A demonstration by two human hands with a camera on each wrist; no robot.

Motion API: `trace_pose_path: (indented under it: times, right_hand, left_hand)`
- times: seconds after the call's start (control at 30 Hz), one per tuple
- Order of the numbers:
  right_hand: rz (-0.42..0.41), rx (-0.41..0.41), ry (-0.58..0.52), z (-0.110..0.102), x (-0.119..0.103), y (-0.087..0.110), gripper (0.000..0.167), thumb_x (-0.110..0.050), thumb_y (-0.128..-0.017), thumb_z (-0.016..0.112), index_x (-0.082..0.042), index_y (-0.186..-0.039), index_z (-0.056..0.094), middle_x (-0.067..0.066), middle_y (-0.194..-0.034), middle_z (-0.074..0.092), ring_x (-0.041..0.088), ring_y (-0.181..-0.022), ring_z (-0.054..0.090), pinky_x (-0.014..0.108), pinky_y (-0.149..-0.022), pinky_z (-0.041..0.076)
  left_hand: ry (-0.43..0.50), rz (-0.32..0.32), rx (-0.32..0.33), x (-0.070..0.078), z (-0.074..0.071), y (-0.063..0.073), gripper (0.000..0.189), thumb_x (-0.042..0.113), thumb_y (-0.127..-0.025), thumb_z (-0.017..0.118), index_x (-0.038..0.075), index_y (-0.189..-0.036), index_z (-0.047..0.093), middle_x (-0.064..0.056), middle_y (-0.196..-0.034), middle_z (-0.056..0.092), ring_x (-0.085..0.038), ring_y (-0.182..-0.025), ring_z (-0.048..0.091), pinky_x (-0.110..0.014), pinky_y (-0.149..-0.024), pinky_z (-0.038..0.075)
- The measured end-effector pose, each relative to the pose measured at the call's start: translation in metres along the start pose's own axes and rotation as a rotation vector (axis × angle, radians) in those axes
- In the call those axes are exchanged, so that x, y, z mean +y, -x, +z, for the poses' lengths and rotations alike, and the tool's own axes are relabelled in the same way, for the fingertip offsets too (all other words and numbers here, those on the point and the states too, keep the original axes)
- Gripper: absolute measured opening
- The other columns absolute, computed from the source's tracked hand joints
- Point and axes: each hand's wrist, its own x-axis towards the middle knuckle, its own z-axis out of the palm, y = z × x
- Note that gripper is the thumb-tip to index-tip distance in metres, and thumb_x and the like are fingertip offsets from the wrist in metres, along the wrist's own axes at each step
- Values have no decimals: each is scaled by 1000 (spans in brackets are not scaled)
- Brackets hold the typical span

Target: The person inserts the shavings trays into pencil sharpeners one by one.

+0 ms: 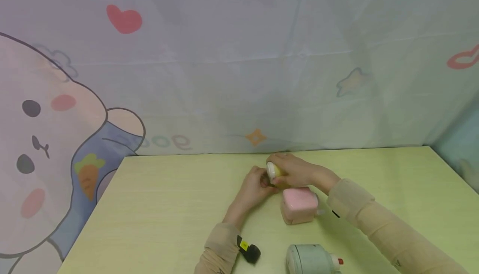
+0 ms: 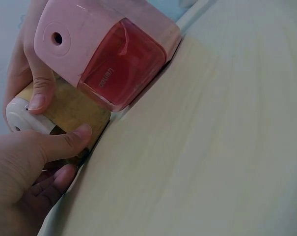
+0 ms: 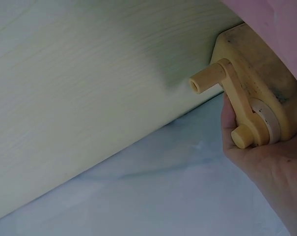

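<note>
A yellow crank pencil sharpener [image 2: 72, 105] with a white front stands near the back edge of the table, between the hands. My right hand [image 1: 297, 170] grips it from above and behind; its crank [image 3: 241, 105] shows in the right wrist view. At its lower front, my left hand [image 1: 252, 188] pinches a dark part with the thumb and a finger; that part is mostly covered. Just nearer than the hands sits a pink pencil sharpener [image 1: 300, 203] with a red see-through drawer [image 2: 121, 66].
A pale green crank sharpener [image 1: 308, 259] with a red-tipped handle is at the table's near side, cut off by the frame. A black camera piece [image 1: 251, 252] is strapped at the left wrist. Behind the wooden table [image 1: 168, 207] hangs a printed curtain [image 1: 224, 78].
</note>
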Motion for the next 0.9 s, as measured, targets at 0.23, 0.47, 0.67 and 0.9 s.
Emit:
trace_pose_path:
  times: [0.23, 0.47, 0.67, 0.9]
  right_hand:
    - [7, 13, -7, 3, 0, 4, 44, -22, -89, 67, -9, -127, 49, 8, -116, 56, 21, -98, 50, 37, -85, 41]
    - [-40, 34, -11, 7, 0, -5, 38, -18, -88, 67, -7, -121, 52, 6, -109, 58, 21, -99, 50, 36, -86, 41]
    - [32, -10, -33, 12, 2, -11, 44, -18, -90, 64, -3, -129, 48, 14, -124, 55, 30, -113, 51, 46, -96, 42]
    - [144, -17, -165, 21, 1, 3, 69, -33, -94, 59, -6, -149, 28, 22, -150, 36, 43, -136, 36, 64, -105, 32]
  left_hand:
    - [10, -8, -14, 1, 3, 1, 38, 22, -76, 81, 3, -105, 66, -4, -92, 52, -8, -76, 49, -15, -66, 44]
    - [-4, -7, -5, -7, 0, -1, 32, 24, -76, 80, 6, -99, 65, -2, -88, 49, -9, -77, 43, -18, -64, 40]
    - [5, -14, -23, -25, 7, -6, 30, 23, -78, 78, 8, -101, 64, -2, -90, 49, -9, -79, 44, -18, -64, 40]
    - [35, -50, -61, -37, 23, 2, 47, 17, -76, 78, 7, -118, 60, -4, -98, 51, -9, -84, 45, -19, -68, 43]
